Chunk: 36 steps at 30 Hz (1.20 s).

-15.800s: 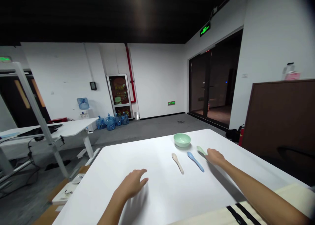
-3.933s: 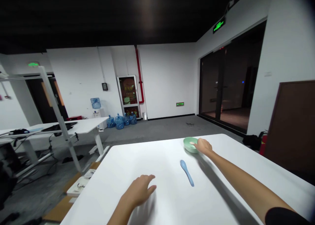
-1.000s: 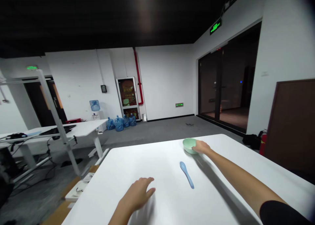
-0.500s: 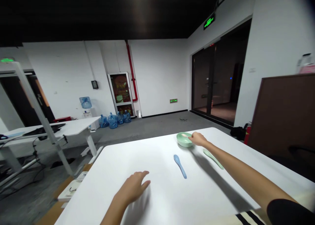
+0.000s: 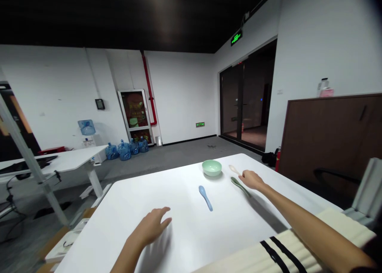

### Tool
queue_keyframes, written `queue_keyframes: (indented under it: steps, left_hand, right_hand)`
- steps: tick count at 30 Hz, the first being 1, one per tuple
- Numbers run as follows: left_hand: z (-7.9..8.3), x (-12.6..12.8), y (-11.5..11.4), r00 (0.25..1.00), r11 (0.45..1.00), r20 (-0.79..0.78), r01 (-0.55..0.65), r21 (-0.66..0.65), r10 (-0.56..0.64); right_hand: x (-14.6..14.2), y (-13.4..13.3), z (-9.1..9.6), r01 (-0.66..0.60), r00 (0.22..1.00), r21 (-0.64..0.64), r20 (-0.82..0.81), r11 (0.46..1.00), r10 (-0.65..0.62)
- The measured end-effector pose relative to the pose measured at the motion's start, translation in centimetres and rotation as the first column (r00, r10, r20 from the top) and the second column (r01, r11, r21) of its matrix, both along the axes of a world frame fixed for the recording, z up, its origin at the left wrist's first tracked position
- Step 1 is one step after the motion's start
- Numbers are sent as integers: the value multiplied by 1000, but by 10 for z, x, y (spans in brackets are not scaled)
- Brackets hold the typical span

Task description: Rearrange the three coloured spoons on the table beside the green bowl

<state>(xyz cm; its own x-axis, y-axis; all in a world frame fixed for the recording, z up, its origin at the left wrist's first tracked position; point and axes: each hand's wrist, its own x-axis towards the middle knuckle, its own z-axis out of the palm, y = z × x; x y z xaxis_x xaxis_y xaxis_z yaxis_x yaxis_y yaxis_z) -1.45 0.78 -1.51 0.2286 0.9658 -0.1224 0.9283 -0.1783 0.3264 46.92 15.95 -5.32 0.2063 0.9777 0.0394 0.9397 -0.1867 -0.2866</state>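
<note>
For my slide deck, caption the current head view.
Right hand holding a beige spoon; green spoon, blue spoon and bowl on the white table.

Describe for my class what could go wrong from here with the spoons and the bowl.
The right hand, gripping the pale spoon, is close to the green spoon, so it might knock it aside. The green bowl stands near the far edge of the table; a bump could push it off.
</note>
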Motion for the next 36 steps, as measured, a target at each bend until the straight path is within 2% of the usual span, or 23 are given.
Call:
queue_keyframes:
  steps: [5, 11, 20, 36]
  left_hand:
    - [0, 2, 0, 1000, 1000, -12, -3, 0, 3]
    - [0, 4, 0, 1000, 1000, 3, 3, -10, -3]
    - [0, 4, 1, 1000, 1000, 8, -1, 1, 1]
    - [-3, 2, 3, 1000, 1000, 20, -5, 3, 5]
  right_hand:
    - [20, 5, -33, 104, 995, -80, 9, 991, -103]
    - [30, 7, -49, 133, 991, -100, 25, 986, -131]
    - [31, 5, -54, 112, 994, -129, 31, 985, -109]
    - [28, 1, -44, 117, 992, -129, 59, 985, -110]
